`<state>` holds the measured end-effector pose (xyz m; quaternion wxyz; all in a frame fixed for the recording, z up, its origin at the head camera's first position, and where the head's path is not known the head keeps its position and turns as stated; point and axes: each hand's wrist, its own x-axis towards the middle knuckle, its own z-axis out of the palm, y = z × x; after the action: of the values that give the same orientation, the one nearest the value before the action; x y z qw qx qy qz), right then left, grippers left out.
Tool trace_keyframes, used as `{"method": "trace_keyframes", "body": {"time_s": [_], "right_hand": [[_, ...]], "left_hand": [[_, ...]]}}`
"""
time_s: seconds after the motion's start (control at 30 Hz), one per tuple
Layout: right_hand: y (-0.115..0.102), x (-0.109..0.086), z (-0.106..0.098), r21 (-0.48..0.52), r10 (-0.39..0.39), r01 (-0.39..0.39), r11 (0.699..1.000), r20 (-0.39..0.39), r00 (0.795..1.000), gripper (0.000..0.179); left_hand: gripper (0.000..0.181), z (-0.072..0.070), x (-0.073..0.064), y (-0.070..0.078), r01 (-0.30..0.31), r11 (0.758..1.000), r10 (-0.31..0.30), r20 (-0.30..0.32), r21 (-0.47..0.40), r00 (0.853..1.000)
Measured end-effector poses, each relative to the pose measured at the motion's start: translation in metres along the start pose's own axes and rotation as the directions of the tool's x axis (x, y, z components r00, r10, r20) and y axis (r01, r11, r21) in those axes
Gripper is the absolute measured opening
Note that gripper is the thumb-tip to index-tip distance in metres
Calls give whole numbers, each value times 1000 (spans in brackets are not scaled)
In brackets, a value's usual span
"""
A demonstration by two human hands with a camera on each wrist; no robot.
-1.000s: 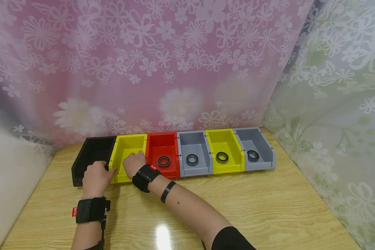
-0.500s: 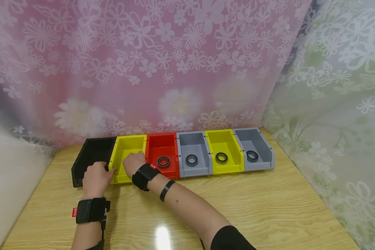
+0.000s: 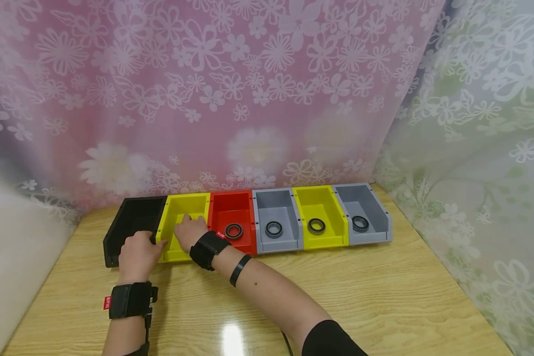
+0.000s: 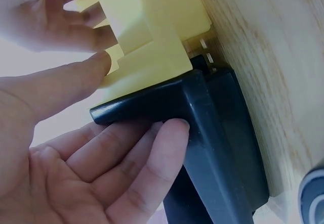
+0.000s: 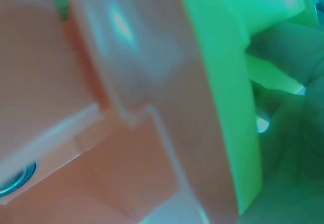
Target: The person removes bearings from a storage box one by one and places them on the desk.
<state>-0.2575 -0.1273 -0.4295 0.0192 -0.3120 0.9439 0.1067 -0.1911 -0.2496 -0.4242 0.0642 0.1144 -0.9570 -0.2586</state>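
My left hand (image 3: 137,254) pinches the adjoining side walls of the black bin (image 3: 113,235) and the left yellow bin (image 3: 187,201). In the left wrist view, its thumb lies against the yellow bin's wall (image 4: 157,54), and its fingers lie along the black bin's wall (image 4: 152,100). My right hand (image 3: 191,233) reaches into that yellow bin with bent fingers, seen also behind its wall in the left wrist view. I cannot tell whether those fingers hold anything.
Beside the left yellow bin stand a red bin (image 3: 231,201), a grey bin (image 3: 273,200), another yellow bin (image 3: 316,200) and a second grey bin (image 3: 355,198). Each has one ball bearing inside, like the red bin's bearing (image 3: 233,231). A flowered curtain (image 3: 258,99) hangs behind the wooden table (image 3: 360,296).
Both hands keep almost the same place on the bins. The bins and bearings stay where they were; the head view shifts slightly.
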Motion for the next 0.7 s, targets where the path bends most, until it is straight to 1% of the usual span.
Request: {"method": "trace_keyframes", "body": {"time_s": [0.13, 0.2, 0.3, 0.4, 0.53, 0.7], "right_hand": [[6, 0, -1, 71, -18, 23, 997, -65, 998, 33], [10, -2, -4, 117, -37, 48, 992, -89, 995, 36], [16, -6, -11, 196, -76, 93, 976, -92, 993, 45], [19, -9, -18, 256, -119, 140, 957, -95, 988, 50], [22, -14, -30, 289, -163, 189, 939, -113, 980, 51], [25, -24, -39, 297, -186, 221, 929, -142, 972, 50]], "left_hand": [[47, 0, 0, 0, 9, 1000, -9, 5, -1, 1000], [49, 0, 1, 0, 13, 1000, -13, 8, 5, 1000], [52, 1, 1, -1, 6, 1000, -6, 9, 15, 1000], [52, 0, 0, -2, -1, 1000, 1, 9, 15, 1000], [51, -1, 0, -2, -11, 1000, 11, 5, 12, 1000], [50, -1, 0, -1, -8, 1000, 8, 16, 10, 1000]]}}
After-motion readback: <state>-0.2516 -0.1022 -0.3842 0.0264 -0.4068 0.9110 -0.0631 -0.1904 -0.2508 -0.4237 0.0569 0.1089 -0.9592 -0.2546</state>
